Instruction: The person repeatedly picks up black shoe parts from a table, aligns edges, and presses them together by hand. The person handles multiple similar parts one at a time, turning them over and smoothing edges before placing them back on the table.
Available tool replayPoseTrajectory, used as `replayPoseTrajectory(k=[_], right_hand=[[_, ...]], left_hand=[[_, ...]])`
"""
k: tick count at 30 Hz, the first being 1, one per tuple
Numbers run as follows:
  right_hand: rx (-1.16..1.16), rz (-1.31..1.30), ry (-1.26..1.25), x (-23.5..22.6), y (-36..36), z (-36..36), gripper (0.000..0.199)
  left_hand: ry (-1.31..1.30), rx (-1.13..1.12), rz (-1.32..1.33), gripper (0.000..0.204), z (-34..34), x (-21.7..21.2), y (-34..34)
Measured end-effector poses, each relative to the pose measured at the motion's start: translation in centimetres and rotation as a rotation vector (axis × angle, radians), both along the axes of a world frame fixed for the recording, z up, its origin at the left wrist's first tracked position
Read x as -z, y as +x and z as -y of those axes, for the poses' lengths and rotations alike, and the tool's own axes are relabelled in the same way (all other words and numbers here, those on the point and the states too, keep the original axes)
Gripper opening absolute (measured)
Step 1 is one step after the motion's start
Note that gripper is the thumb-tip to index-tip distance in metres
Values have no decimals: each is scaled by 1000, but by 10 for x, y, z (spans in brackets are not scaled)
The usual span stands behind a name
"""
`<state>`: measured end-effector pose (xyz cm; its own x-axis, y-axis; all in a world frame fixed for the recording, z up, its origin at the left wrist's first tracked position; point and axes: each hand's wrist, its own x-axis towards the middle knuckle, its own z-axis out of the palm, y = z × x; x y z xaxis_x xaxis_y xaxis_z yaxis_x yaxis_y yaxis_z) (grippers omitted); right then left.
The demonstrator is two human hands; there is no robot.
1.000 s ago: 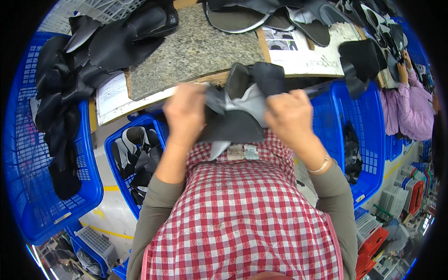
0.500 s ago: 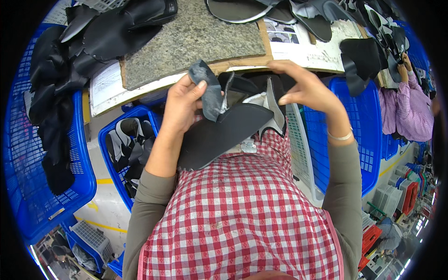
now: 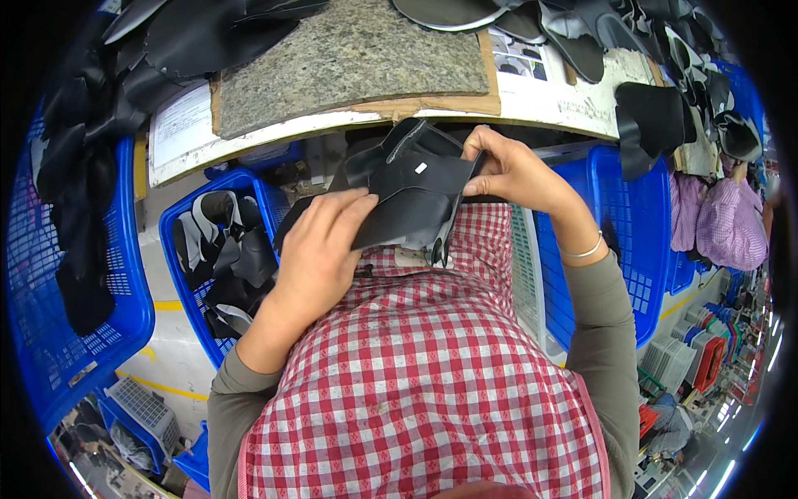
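Observation:
A black shoe upper, with a small white mark and a stitched opening, is held over my lap just in front of the table edge. My right hand pinches its right edge between thumb and fingers. On the left, my left hand grips the upper, its fingers laid over the black surface and its thumb hidden. A pale lining edge shows at the lower right of the piece.
A stone slab lies on the white table, with black pieces around it. Blue baskets stand left and right; a smaller blue basket holds cut pieces. Another person's checked sleeve is at far right.
My left hand has moved from the dark strip down onto the upper. My right hand has closed on the upper's right edge. The upper now shows its black outer face.

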<state>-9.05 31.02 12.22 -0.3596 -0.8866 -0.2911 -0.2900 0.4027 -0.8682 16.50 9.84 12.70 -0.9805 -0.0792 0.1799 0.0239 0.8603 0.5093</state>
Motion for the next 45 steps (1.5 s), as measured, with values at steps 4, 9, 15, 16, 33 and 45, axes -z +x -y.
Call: replayPoseTrajectory(k=[4,9,15,16,33,45], right_hand=[[-19,-129,-4,-18,17,5,56],[-33,-308,-25,-26,39,17,58],[-28,-345,-123,-28,60,18,53],[-26,-372,-135,-26,63,18,53],[-38,-729,-427,-43,93,6,40],[137,-677,-361,-10,80,-9,44]], left_hand=[[172,84,4,44,53,4,-8],[607,290,347,61,114,12,-27],[739,-339,456,45,120,39,-37],[522,-447,472,44,115,40,-38],[-243,249,-585,28,33,20,-27],[142,213,-364,11,23,37,-42]])
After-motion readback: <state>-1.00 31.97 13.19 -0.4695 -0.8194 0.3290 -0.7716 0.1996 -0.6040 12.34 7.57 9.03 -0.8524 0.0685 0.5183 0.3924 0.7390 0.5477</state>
